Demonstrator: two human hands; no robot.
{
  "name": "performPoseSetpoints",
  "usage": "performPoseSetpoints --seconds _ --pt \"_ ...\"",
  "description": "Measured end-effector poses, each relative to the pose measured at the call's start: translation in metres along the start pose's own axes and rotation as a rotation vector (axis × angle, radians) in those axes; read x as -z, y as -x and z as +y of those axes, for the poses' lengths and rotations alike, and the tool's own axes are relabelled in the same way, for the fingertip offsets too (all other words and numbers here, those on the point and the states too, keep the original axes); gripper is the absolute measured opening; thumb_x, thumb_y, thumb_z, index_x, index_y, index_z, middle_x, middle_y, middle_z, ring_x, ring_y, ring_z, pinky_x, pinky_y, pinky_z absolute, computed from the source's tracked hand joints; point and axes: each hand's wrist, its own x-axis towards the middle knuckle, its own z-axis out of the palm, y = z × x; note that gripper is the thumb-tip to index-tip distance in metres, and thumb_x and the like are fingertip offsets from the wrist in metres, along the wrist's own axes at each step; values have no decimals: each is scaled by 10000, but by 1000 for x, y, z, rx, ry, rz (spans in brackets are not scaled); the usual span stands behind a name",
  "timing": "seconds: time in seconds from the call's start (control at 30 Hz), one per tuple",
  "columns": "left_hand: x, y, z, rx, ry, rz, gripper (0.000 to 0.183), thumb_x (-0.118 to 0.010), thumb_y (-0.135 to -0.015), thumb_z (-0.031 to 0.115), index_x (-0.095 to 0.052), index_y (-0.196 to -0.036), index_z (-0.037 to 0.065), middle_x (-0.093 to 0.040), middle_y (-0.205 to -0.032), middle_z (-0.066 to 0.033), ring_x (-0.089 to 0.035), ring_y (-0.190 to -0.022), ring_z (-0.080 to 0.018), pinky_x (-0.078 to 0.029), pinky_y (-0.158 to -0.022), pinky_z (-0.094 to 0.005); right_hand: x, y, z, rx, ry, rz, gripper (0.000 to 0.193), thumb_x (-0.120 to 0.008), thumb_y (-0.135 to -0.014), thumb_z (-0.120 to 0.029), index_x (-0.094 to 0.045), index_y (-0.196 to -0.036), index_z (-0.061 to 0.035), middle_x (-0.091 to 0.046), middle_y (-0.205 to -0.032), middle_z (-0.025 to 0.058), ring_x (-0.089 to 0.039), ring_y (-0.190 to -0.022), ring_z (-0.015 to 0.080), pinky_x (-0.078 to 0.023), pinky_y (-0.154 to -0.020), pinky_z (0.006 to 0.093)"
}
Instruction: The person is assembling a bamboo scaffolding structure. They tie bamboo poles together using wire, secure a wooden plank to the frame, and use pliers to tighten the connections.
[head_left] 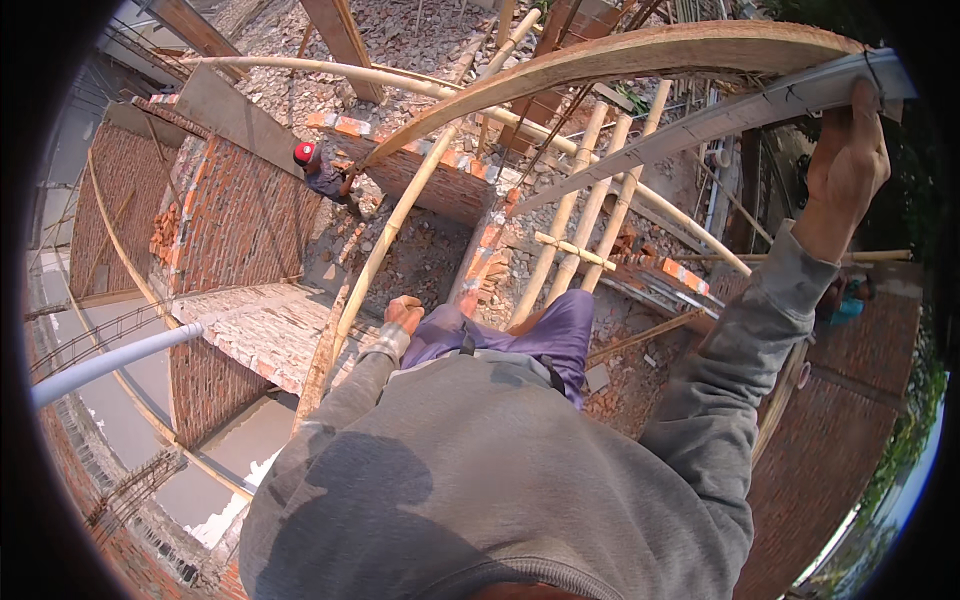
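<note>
My right hand is raised at the upper right, its fingers closed on the end of a long grey strip with dark marks along it. Beside that strip runs a wooden plank, bent by the lens, and their ends come together near my fingers. My left hand is a closed fist beside my purple-trousered thigh. What lies inside the fist, if anything, is hidden. A slanting bamboo pole passes close to the left hand.
Below, a person in a red cap stands by the plank's lower end. Another person in teal is at the right. Bamboo poles, brick walls and rubble surround me. A pale pipe juts in at left.
</note>
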Motion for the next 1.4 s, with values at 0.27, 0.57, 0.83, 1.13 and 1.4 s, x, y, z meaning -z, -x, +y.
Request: performPoseSetpoints --seconds 0.27,0.57,0.83,1.13,1.4 --pt "-55 11 349 -898 60 -177 1004 -947 -728 364 -484 -1529 -26 -604 -1424 -234 -601 -1319 -332 -526 -1065 -438 -15 13 -12 -23 -63 -88 389 -712 -1048 -229 -679 -1292 71 -745 -1192 110 -714 -1022 181 -562 -914 322" --pt "-98 25 455 -1000 258 -49 755 -929 -812 240 -585 -1421 -46 -653 -1326 -204 -652 -1209 -280 -562 -1007 -389 -12 24 -25 -2 14 -178 470 -749 -1021 -240 -656 -1339 93 -754 -1198 123 -698 -1032 160 -543 -920 278" --pt "-94 56 381 -779 405 -35 194 -716 -993 72 -713 -1150 -42 -740 -971 -80 -682 -829 -123 -566 -726 -284 83 80 11 -137 283 -20 457 -747 -1024 -199 -643 -1373 77 -725 -1270 141 -699 -1148 219 -582 -988 365" --pt "-125 118 410 -1233 -65 -273 205 -726 -977 54 -708 -1169 -16 -723 -1057 -114 -708 -936 -184 -576 -828 -319 296 525 91 -1191 1121 326 511 -789 -901 -299 -706 -1249 65 -757 -1151 272 -750 -1050 411 -578 -932 451" --pt "-209 116 491 -1907 -929 -401 371 -768 -888 83 -694 -1250 44 -674 -1213 -175 -642 -1165 -386 -514 -1013 -478 189 898 -92 -2286 1285 274 396 -794 -834 -317 -780 -1166 -101 -773 -1146 186 -738 -1131 352 -589 -897 483"
